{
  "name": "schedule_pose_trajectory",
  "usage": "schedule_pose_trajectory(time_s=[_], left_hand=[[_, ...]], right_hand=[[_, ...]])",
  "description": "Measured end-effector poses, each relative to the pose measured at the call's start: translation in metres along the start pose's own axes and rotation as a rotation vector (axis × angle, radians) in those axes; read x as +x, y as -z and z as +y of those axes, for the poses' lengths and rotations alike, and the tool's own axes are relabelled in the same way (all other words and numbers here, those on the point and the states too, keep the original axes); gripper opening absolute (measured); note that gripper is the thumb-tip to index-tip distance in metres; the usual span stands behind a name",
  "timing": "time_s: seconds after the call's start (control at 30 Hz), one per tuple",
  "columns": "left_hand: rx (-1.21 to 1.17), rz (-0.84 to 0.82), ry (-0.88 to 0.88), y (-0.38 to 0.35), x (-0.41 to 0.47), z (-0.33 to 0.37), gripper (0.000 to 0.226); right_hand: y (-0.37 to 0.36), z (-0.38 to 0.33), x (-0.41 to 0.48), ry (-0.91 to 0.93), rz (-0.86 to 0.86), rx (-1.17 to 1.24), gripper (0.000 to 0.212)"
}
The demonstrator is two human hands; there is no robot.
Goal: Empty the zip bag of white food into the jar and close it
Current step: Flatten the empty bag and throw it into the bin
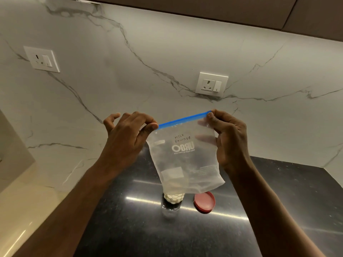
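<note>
Both hands (128, 134) hold zip bag (185, 158) (frosted, flat).

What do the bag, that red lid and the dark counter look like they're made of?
The zip bag looks like thin, frosted see-through plastic: it hangs limp and fingers show through it. The red lid seems matte moulded plastic. The counter looks like polished dark stone, speckled and mirroring strip lights, though it could be an imitation.

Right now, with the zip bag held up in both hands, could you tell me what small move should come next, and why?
Probably put the clear blue-zip plastic bag down and pick up the round red lid. The bag looks empty, pinched at its top corners by the left hand and right hand, while the clear jar below holds white food and stands uncapped.
</note>
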State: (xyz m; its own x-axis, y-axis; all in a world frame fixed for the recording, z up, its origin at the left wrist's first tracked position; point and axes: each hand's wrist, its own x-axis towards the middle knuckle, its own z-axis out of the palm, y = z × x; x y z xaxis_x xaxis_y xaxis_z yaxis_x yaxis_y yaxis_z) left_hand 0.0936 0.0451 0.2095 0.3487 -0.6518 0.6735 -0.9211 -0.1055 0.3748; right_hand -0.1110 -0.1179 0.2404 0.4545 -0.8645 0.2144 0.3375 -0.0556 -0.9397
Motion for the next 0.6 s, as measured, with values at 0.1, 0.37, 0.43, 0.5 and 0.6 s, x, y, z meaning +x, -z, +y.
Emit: schedule_pose_trajectory(time_s=[0.1, 0.37, 0.43, 0.5, 0.6], left_hand=[[-0.532, -0.123, 0.263, -0.003, -0.008, -0.003, 0.054], [-1.031, -0.204, 0.52, -0.038, -0.046, 0.006, 0.024], [-1.088, -0.146, 0.587, -0.04, -0.047, 0.006, 0.025], [-1.144, -0.131, 0.649, -0.038, -0.047, 0.003, 0.025], [-1.198, -0.329, 0.682, -0.035, -0.053, -0.008, 0.042]], right_hand=[[0.003, 0.005, 0.001, -0.092, -0.001, 0.083, 0.013], [0.004, 0.03, -0.004, -0.245, -0.042, 0.153, 0.021], [0.005, 0.04, -0.009, -0.291, -0.195, 0.033, 0.043], [0.007, 0.05, -0.019, -0.358, -0.352, -0.1, 0.05], [0.011, 0.066, -0.031, -0.363, -0.371, -0.135, 0.043]])
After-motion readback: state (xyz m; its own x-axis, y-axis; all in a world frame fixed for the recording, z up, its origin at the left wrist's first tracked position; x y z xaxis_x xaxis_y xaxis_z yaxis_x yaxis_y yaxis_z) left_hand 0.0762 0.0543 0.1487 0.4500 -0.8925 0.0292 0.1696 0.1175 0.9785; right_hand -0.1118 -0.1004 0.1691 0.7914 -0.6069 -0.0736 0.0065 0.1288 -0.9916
